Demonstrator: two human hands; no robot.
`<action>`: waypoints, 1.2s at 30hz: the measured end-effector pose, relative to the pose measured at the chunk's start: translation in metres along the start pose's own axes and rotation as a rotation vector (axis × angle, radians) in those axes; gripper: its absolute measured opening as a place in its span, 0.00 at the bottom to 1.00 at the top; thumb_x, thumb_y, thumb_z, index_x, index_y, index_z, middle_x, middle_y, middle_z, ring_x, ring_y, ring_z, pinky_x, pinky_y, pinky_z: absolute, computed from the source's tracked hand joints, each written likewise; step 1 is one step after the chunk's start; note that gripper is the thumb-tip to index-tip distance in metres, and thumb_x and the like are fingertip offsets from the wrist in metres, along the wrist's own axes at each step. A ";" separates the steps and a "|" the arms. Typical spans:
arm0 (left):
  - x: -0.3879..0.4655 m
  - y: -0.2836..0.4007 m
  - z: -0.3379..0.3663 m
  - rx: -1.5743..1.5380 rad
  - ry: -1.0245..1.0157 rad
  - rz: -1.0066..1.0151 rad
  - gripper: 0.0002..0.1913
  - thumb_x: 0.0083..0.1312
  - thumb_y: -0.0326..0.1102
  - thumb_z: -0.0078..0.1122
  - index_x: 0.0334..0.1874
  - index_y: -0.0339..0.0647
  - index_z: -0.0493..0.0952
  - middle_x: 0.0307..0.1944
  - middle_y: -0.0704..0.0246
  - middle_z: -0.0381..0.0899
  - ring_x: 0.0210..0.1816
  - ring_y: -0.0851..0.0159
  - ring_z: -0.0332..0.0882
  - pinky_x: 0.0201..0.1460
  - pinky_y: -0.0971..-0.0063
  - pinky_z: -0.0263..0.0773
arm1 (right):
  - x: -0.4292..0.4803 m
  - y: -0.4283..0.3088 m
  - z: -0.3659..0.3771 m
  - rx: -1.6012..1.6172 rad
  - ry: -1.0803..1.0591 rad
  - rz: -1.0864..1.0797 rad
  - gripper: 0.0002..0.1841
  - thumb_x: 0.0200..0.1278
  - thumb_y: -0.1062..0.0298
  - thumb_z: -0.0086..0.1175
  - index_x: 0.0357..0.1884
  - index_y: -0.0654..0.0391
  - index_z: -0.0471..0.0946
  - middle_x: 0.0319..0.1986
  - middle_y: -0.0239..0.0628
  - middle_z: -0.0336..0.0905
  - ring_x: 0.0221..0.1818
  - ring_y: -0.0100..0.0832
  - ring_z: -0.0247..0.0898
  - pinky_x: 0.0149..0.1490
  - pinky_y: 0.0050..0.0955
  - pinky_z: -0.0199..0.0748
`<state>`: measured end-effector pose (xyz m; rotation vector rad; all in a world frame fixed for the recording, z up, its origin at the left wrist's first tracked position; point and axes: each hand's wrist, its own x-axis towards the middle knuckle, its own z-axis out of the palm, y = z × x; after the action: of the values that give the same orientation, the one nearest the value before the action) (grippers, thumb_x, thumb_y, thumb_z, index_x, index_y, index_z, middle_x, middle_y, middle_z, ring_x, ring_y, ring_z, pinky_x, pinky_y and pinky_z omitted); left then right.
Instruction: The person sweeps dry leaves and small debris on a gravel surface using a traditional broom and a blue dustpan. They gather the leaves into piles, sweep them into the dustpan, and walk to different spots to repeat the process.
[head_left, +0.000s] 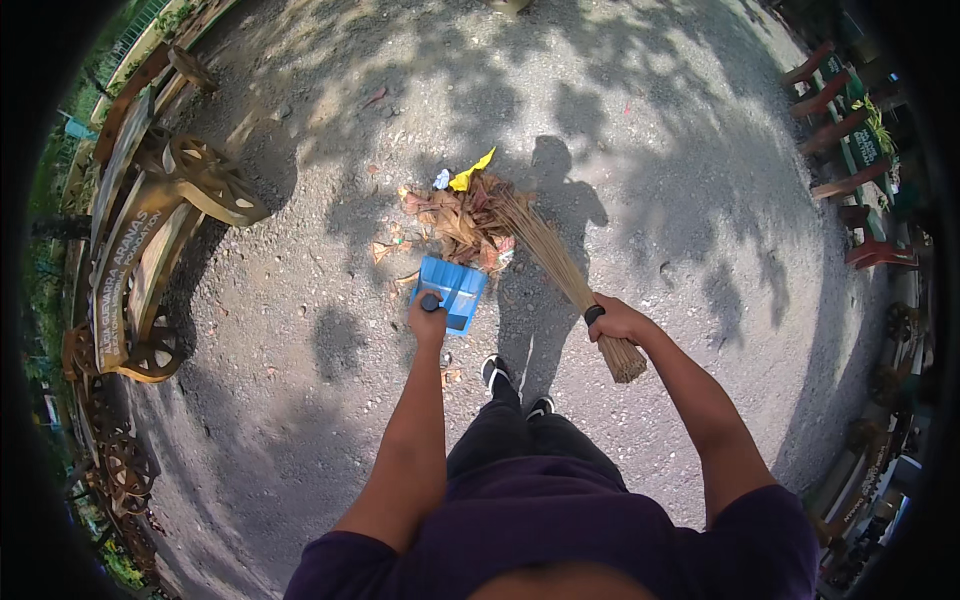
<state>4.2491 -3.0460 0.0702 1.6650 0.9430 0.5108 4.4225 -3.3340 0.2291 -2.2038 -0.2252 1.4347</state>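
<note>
My left hand (427, 319) is closed around the dark handle of a blue dustpan (465, 289), whose pan lies low over the gravel with its front edge beside a leaf pile. In my right hand (616, 319) is a stick broom (551, 255), a bundle of thin ribs gripped near its black band. The broom's tips touch the right side of the pile of dry brown leaves (454, 217). A yellow wrapper (472, 171) and a crumpled whitish-blue scrap (442, 179) lie at the pile's far edge. Smaller leaf pieces (382, 250) are scattered to its left.
Wooden benches with wheel-shaped parts (142, 247) line the left side and bear writing. Red-brown wooden supports (847, 180) with green signs stand at the right. My shoes (496, 373) are on the gravel ground (300, 292) just behind the dustpan.
</note>
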 end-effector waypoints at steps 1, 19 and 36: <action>0.001 0.001 0.003 -0.014 0.010 0.017 0.14 0.36 0.16 0.49 0.27 0.39 0.73 0.27 0.69 0.75 0.33 0.69 0.73 0.39 0.77 0.67 | -0.019 -0.011 -0.017 -0.029 -0.031 0.014 0.34 0.30 0.72 0.59 0.50 0.64 0.67 0.31 0.45 0.74 0.33 0.38 0.75 0.38 0.31 0.74; -0.022 0.029 0.036 0.070 0.248 -0.205 0.13 0.40 0.22 0.64 0.29 0.42 0.75 0.27 0.66 0.77 0.32 0.63 0.76 0.37 0.73 0.68 | 0.070 -0.227 -0.281 -1.024 0.274 -0.157 0.32 0.29 0.65 0.65 0.46 0.62 0.74 0.31 0.47 0.78 0.32 0.42 0.76 0.38 0.35 0.73; -0.058 0.023 0.078 -0.079 0.460 -0.447 0.13 0.41 0.18 0.60 0.29 0.40 0.72 0.27 0.74 0.71 0.31 0.73 0.69 0.36 0.79 0.65 | 0.189 -0.133 -0.043 -2.034 0.295 -0.261 0.13 0.51 0.68 0.56 0.41 0.57 0.79 0.36 0.38 0.80 0.35 0.43 0.77 0.32 0.53 0.75</action>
<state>4.2799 -3.1411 0.0757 1.2287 1.5620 0.6237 4.5590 -3.1579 0.1551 -3.2362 -2.5977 0.3459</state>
